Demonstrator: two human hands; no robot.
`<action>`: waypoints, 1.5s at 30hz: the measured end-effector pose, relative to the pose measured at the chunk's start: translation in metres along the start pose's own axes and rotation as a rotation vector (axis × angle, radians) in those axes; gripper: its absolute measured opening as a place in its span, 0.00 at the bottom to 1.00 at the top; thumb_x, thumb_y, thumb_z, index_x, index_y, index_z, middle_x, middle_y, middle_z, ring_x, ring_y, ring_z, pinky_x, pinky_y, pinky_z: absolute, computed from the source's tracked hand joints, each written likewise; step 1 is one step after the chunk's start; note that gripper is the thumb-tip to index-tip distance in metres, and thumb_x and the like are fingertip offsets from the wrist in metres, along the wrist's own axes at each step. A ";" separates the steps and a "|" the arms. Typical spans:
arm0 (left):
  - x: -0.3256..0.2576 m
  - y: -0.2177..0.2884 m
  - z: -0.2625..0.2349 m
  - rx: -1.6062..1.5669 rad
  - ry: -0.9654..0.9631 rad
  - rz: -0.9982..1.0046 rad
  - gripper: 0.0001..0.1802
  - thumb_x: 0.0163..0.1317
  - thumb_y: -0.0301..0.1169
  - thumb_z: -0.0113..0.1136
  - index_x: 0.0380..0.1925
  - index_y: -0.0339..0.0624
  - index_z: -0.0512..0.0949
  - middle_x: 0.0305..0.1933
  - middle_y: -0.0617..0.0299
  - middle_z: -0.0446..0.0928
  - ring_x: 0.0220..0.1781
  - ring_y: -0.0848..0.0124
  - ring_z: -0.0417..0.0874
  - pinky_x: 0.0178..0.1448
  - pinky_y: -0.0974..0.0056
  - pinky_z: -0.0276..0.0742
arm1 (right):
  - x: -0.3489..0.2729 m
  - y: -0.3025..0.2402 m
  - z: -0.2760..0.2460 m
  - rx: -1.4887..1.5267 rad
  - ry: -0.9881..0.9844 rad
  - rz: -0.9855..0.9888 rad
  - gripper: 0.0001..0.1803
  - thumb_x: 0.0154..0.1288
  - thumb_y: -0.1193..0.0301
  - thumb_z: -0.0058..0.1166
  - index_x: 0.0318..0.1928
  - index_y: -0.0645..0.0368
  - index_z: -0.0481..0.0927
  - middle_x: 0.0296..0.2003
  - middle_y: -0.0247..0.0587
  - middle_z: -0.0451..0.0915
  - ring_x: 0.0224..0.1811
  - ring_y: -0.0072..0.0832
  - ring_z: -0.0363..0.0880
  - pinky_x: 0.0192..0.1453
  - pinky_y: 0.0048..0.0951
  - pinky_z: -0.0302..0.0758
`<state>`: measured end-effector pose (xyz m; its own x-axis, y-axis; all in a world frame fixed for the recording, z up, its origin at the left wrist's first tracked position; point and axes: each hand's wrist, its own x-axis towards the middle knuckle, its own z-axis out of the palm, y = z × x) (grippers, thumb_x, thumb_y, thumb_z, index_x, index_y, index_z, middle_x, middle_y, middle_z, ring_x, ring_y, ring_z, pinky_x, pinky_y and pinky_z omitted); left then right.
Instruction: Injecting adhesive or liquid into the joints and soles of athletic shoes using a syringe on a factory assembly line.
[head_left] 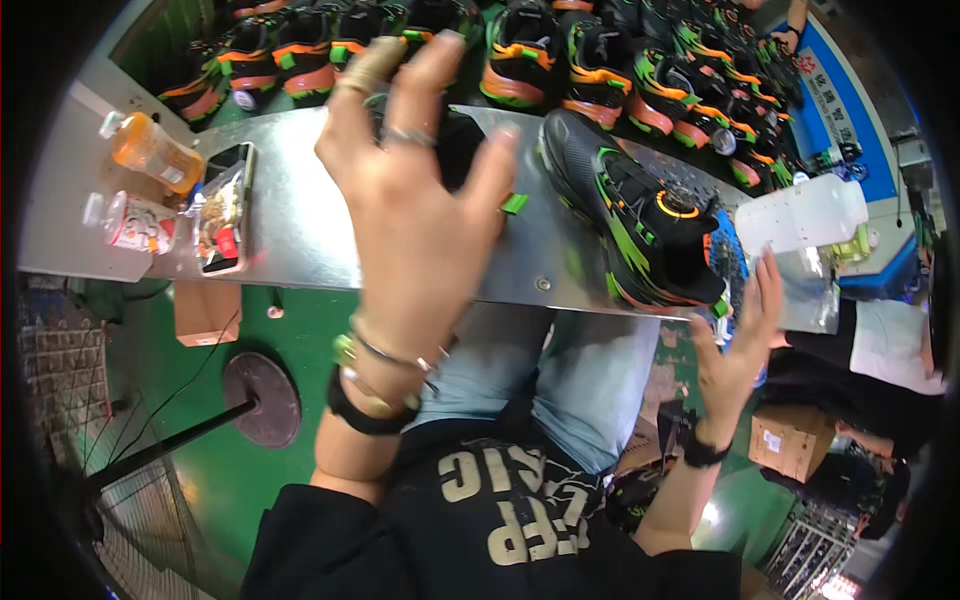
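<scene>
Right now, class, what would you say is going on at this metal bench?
A person sits at a metal bench beside a line of black, green and orange sports shoes. The left hand is raised, fingers spread, over the bench, holding nothing. The right hand is open just below the bench edge, next to a single shoe lying there. A white plastic bottle lies at the right; an orange drink bottle and a snack bag sit at the left.

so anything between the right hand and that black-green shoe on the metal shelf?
Nothing visible. The right hand is open just below the shoe, by its heel end at the shelf edge. A white bottle lies just beside it, not between.
</scene>
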<state>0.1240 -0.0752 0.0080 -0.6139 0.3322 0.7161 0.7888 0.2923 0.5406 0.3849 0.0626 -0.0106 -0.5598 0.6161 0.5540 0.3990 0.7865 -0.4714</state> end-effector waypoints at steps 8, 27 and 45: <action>0.010 -0.064 -0.004 -0.228 -0.306 -0.228 0.26 0.50 0.41 0.72 0.43 0.35 0.77 0.48 0.51 0.78 0.47 0.62 0.81 0.50 0.63 0.76 | -0.003 0.019 0.044 0.431 -0.053 0.414 0.33 0.54 0.70 0.68 0.58 0.64 0.67 0.55 0.46 0.71 0.56 0.31 0.70 0.64 0.32 0.64; -0.156 -0.063 -0.003 -1.138 -0.014 -0.460 0.12 0.62 0.24 0.47 0.46 0.42 0.64 0.68 0.50 0.59 0.66 0.56 0.67 0.65 0.53 0.72 | -0.030 0.005 0.024 -0.088 0.227 0.431 0.23 0.58 0.78 0.61 0.54 0.66 0.69 0.58 0.51 0.70 0.60 0.34 0.69 0.65 0.33 0.62; -0.169 -0.067 -0.004 -0.825 0.080 -0.661 0.31 0.47 0.32 0.49 0.57 0.44 0.67 0.59 0.50 0.69 0.60 0.51 0.72 0.65 0.50 0.71 | 0.051 -0.077 0.114 0.646 -0.683 0.268 0.28 0.54 0.85 0.54 0.59 0.74 0.69 0.57 0.55 0.73 0.61 0.36 0.73 0.67 0.34 0.66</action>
<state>0.1752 -0.1544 -0.1471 -0.9483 0.2604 0.1812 0.0937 -0.3160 0.9441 0.2430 0.0286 -0.0248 -0.8900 0.4534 -0.0469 0.2134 0.3235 -0.9219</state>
